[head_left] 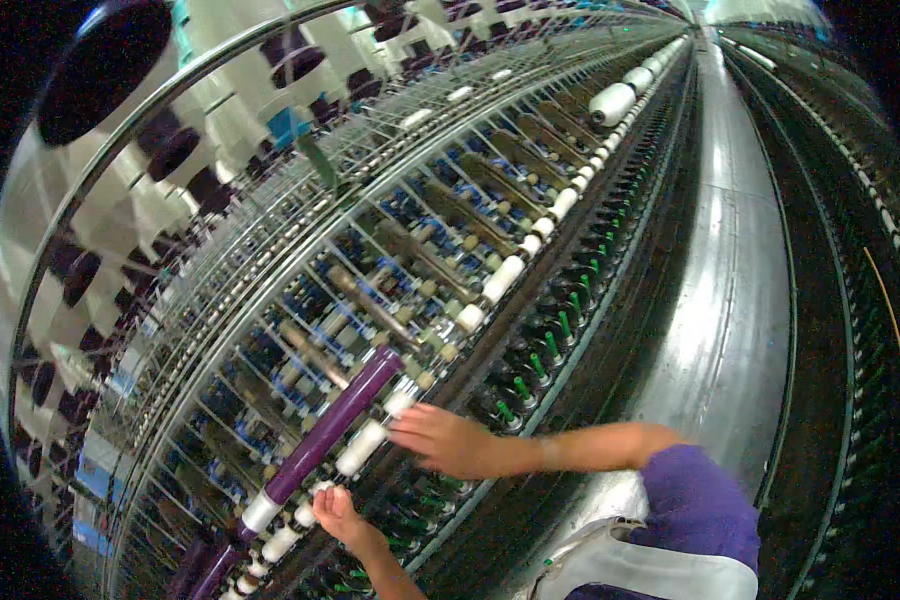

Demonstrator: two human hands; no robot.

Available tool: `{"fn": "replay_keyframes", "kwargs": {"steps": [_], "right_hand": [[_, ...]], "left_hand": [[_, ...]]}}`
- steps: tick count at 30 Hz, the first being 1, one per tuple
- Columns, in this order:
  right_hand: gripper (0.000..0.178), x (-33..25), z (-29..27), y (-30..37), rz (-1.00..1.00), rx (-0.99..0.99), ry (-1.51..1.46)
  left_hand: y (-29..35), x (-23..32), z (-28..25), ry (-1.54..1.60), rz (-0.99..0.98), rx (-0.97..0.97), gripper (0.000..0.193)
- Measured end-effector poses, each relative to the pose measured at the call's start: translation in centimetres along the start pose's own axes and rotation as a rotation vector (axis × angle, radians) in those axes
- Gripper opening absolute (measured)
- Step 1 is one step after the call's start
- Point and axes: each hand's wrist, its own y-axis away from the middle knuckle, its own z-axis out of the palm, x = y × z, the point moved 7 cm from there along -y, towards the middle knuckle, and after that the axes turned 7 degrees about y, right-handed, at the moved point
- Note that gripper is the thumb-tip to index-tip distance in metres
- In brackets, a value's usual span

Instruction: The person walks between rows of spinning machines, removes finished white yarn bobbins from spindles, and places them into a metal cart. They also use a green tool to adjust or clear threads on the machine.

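My right hand [448,441] reaches in from the right. Its fingers are stretched out flat at a row of white rollers, close to a short roller [400,402]; whether they touch it I cannot tell. Lower and to the left, my left hand [338,512] has its fingers curled together beside the same row. What it pinches, if anything, is too small to make out. A longer white roller [362,448] shows between the two hands. Just behind them lies a long purple tube [335,425] with a white section [260,513] at its lower end.
Several green-tipped spindles [564,326] line the near side of the spinning frame, below the rollers. Large white rolls [612,103] sit farther up the row. Dark bobbins [298,65] hang overhead at left. A shiny metal aisle floor [715,290] runs along the right, with another machine beyond.
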Motion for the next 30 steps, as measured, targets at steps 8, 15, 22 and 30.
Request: {"fn": "replay_keyframes", "kwargs": {"steps": [8, 15, 22, 30], "right_hand": [[0.022, -3.3, 1.2, -14.2, -0.172, -0.076, 0.211], [0.049, -7.6, 1.9, 3.6, 0.077, -0.606, -0.278], [0.048, -14.6, 6.7, 11.9, 0.312, -1.598, -1.505], [0.051, -24.8, 6.8, 13.6, 0.238, -2.055, -1.706]], "left_hand": [[0.6, 3.8, 1.9, 0.508, -0.015, 0.071, 0.054], [4.3, 11.3, -6.8, 0.247, 0.310, 0.428, 0.033], [10.6, 16.3, -8.8, 0.497, 0.508, 0.402, 0.057], [19.5, 21.6, -19.1, 0.380, 0.596, 0.463, 0.033]]}}
